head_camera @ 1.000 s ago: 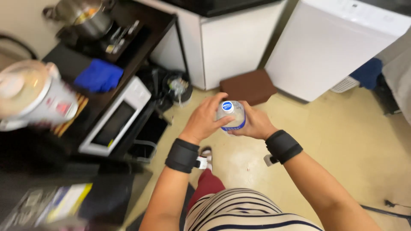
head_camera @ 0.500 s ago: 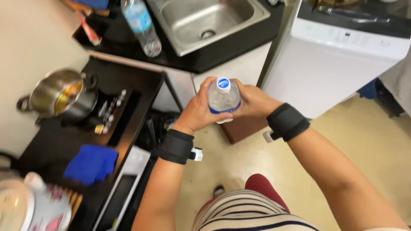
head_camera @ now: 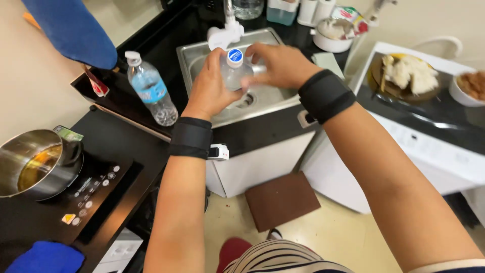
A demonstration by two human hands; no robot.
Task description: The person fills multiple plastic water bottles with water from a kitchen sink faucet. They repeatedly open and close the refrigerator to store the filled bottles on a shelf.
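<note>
So both hands grip a clear water bottle [head_camera: 233,71] over the steel sink [head_camera: 262,98]: left hand [head_camera: 209,88] wrapped around its body, right hand [head_camera: 278,63] fingers closed on its side.

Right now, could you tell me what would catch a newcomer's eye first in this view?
A clear plastic bottle with a blue cap, gripped by the left hand and right hand above the steel sink. A second bottle stands on the dark counter to the left, and a steel pot sits on the cooktop at lower left.
</note>
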